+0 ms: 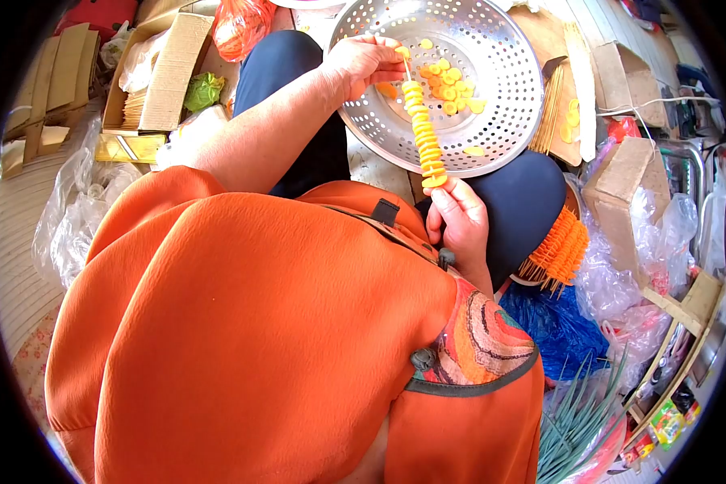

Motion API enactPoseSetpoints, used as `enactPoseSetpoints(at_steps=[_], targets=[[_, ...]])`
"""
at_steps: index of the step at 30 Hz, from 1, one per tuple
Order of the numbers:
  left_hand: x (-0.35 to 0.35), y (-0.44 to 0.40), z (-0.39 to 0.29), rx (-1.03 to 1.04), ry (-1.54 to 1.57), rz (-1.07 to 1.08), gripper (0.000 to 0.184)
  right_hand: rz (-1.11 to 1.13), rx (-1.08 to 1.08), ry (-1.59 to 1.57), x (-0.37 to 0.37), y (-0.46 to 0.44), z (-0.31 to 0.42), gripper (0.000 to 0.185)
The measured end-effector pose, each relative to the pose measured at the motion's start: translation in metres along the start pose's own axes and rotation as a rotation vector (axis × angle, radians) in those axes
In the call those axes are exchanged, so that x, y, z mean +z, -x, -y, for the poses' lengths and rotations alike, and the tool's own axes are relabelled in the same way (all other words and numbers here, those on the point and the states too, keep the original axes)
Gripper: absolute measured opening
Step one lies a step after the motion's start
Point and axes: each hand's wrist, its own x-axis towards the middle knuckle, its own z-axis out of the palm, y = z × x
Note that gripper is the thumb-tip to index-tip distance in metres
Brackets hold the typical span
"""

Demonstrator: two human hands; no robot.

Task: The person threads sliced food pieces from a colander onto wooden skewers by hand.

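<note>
My right hand [460, 214] is closed around the lower end of a thin skewer, just under a tall stack of yellow-orange round slices [424, 133] that look like carrot. The skewer leans up and left over a metal colander [508, 97]. At its bare upper tip, my left hand [367, 64] pinches a single slice [402, 52]. Whether the tip has pierced that slice I cannot tell. A pile of loose slices [452, 85] lies in the colander, which rests by my knees.
Right of the colander, bare skewers [548, 113] and a few slices [572, 117] lie on a board. Filled orange skewers [558, 248] stand bundled beside my right knee. A cardboard box [169, 77] is at the left, and green stalks [581, 427] lie at lower right.
</note>
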Motion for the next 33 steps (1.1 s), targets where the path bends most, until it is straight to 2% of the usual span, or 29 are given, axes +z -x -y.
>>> enactPoseSetpoints(at_steps=[19,27,33], targets=[[-0.003,-0.003,0.004,0.152,-0.194,0.025,0.009,-0.030,0.074,-0.030,0.000,-0.004,0.003,0.013],[-0.007,-0.006,0.012,0.371,-0.532,0.014,0.015,-0.039,0.073,-0.041,0.001,-0.004,0.003,0.012],[-0.011,-0.007,0.015,0.375,-0.663,0.023,0.019,-0.031,0.067,-0.033,-0.001,-0.004,0.000,0.012]])
